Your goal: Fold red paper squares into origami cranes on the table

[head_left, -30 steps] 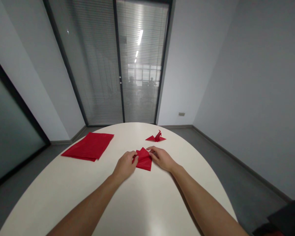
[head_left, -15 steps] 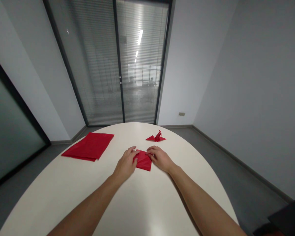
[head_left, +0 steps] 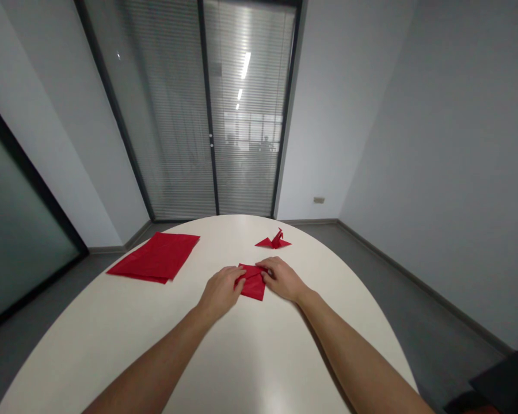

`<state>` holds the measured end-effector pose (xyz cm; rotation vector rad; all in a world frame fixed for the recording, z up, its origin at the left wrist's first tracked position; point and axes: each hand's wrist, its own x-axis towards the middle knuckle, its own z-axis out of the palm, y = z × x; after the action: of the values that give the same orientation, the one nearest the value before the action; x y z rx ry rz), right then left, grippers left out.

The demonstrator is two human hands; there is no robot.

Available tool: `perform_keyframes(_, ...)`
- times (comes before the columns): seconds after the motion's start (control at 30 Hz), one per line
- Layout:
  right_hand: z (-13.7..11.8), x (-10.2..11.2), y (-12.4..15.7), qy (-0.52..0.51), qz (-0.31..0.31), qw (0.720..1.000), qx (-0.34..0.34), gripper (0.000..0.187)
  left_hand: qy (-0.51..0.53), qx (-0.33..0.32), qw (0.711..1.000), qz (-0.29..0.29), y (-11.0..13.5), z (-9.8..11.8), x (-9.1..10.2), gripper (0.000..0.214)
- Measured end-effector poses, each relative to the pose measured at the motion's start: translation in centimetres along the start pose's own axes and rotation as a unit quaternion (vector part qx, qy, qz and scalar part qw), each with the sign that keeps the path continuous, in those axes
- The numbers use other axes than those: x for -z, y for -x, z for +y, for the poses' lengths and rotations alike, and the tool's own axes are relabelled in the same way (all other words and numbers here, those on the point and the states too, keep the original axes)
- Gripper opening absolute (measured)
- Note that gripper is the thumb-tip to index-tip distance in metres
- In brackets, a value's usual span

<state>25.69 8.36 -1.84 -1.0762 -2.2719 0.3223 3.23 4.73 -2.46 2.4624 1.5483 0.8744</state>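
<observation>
A small folded square of red paper (head_left: 253,286) lies on the white table between my hands, with a crease or flap edge running across its upper part. My left hand (head_left: 222,292) is at its left side, thumb and fingers closed on the left edge. At the upper right corner, my right hand (head_left: 281,278) pinches the paper between thumb and curled fingers. Just beyond the hands stands a red origami crane (head_left: 275,240), wings spread, touched by neither hand. My fingers cover parts of the paper's left and right edges.
A stack of larger red paper sheets (head_left: 157,257) lies at the table's left. The round white table (head_left: 237,356) has its far edge near a glass partition with blinds (head_left: 172,144). A dark object (head_left: 507,382) shows at the lower right, off the table.
My left hand's fingers have drawn down slightly and curled more closely onto the paper's left edge. The flap on the paper looks a little shifted; my right hand has barely moved.
</observation>
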Motion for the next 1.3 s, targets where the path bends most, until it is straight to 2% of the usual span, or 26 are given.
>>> perform_keyframes(0.1, -0.4, 0.1, 0.0, -0.012, 0.012, 0.999, -0.036, 0.036, -0.01, 0.019, 1.0, 0.002, 0.0, 0.3, 0.3, 0.032)
perform_keyframes(0.2, -0.7, 0.1, 0.1, -0.046, 0.018, 0.996, -0.071, 0.044, -0.016, 0.038, 0.999, 0.011, -0.1, 0.4, 0.6, 0.033)
perform_keyframes(0.33, -0.7, -0.3, 0.0, -0.133, 0.019, 0.984, -0.113, 0.06, -0.007, 0.052, 0.998, 0.044, -0.3, 0.6, 1.1, 0.034)
perform_keyframes(0.43, -0.6, -0.6, -0.1, -0.198, 0.035, 0.973, -0.117, 0.065, -0.002, 0.051, 0.996, 0.07, -0.3, 0.7, 1.5, 0.033)
perform_keyframes(0.63, -0.9, -0.4, -0.6, -0.296, 0.079, 0.948, -0.092, 0.057, -0.006, 0.021, 0.991, 0.13, -0.3, 0.3, 1.3, 0.029)
perform_keyframes(0.8, -1.2, -0.2, -0.7, -0.295, 0.095, 0.947, -0.085, 0.05, -0.008, 0.006, 0.989, 0.147, -0.3, 0.3, 1.2, 0.027)
perform_keyframes(0.93, -1.0, 0.0, -0.7, -0.276, 0.12, 0.948, -0.107, 0.04, 0.003, -0.001, 0.985, 0.17, -0.2, 0.4, 1.4, 0.021)
perform_keyframes(1.1, 0.0, 0.1, -1.0, -0.267, 0.165, 0.938, -0.148, 0.035, 0.043, 0.038, 0.979, 0.194, 0.0, -0.1, 1.2, 0.02)
perform_keyframes(1.3, 0.8, -0.4, -1.1, -0.347, 0.187, 0.905, -0.161, 0.045, 0.112, 0.121, 0.969, 0.182, -0.2, -0.7, 1.2, 0.018)
